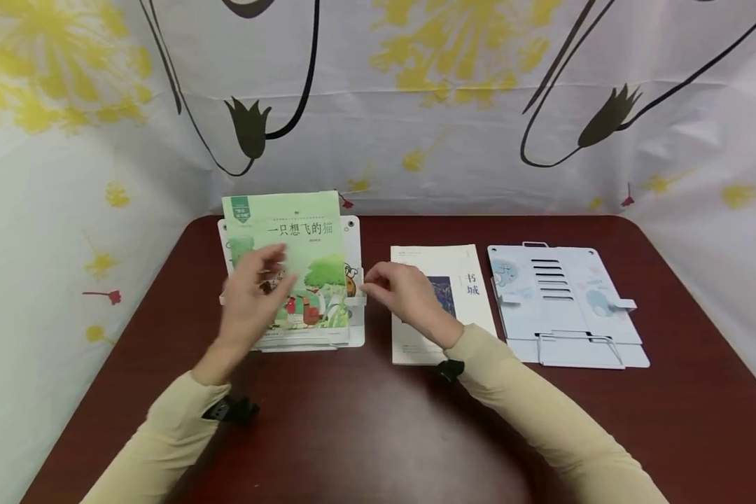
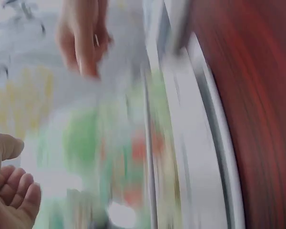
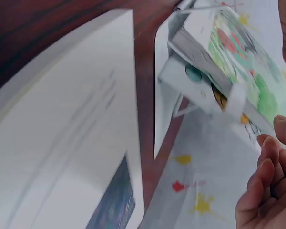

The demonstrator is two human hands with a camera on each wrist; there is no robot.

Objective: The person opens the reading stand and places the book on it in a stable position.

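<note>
A green picture book leans on a white book stand on the left side of the table. My left hand is in front of the book's cover, fingers loosely bent with nothing in them. Beside the stand's right edge is my right hand, its thumb and fingertips close to a white side clip. In the right wrist view that clip lies over the book's edge, a little apart from the loosely curled fingers. The left wrist view is blurred by motion.
A cream-coloured book lies flat right of the stand, partly under my right forearm. Farther right lies a second white book stand with slots, side clips and a wire support. Patterned cloth hangs behind the dark red table.
</note>
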